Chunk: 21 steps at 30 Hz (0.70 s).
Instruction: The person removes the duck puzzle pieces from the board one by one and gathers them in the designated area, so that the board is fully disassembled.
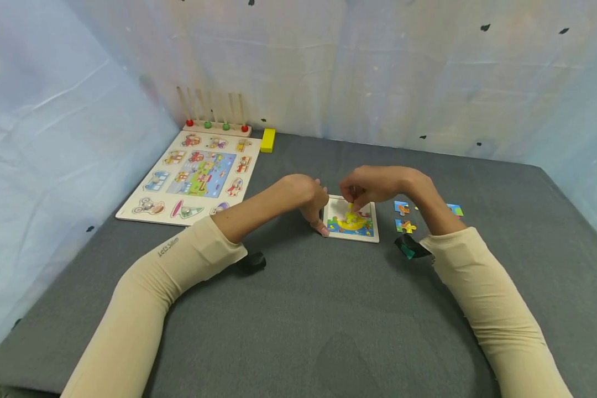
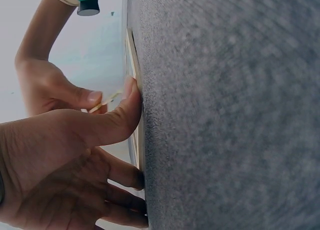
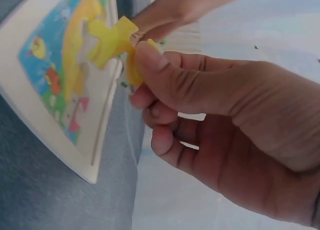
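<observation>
Held piece: a yellow jigsaw piece [image 3: 107, 43], raised over the puzzle tray [image 1: 352, 239]
Right hand [image 1: 370, 185]: above the tray, thumb and fingertips pinching that piece
Left hand [image 1: 314, 207]: along the tray's left edge, thumb and fingers spread wide, thumb touching the rim
Tray filling: blue, green and yellow picture pieces across its near part; bare wood shows behind them
Loose pieces [image 1: 405, 226]: several, lying right of the tray, some partly hidden by the right forearm
Knobbed board [image 1: 131, 213]: left of the tray
Yellow block [image 1: 267, 140]: beyond the tray, to its left
Peg stand [image 1: 216, 129]: farther left, past the tray, with red and green beads
Grey table [image 1: 298, 331]: beneath the tray
</observation>
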### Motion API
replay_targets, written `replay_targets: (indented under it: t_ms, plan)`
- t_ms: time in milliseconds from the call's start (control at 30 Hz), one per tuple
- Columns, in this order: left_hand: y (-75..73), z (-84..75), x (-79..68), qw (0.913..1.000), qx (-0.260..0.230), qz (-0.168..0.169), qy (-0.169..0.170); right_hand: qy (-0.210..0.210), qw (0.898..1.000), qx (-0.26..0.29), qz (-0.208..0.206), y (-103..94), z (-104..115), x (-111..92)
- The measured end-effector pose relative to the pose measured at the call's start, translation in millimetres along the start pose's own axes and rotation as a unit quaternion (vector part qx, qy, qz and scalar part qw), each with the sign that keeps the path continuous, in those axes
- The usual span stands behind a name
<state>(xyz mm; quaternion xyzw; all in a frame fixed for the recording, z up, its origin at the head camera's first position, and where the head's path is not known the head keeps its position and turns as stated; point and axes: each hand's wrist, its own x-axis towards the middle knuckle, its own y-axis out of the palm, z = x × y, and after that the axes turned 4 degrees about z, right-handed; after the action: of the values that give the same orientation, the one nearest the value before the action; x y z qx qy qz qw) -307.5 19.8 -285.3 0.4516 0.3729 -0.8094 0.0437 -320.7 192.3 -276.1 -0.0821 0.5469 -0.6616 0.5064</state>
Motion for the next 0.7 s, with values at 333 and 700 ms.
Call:
replay_targets:
  t_ms: [333, 700]
  plan:
    - [1.8, 1.2, -2.6, 1.0000, -0.001, 0.000, 0.006, 0.025, 0.999, -0.006, -0.035, -12.1, 3.2, -28.4]
    - [2.5, -0.9, 0.9, 0.9998, -0.016, -0.003, 0.015, 0.090, 0.996, 0.008, -0.004, -7.2, -18.7, -83.3]
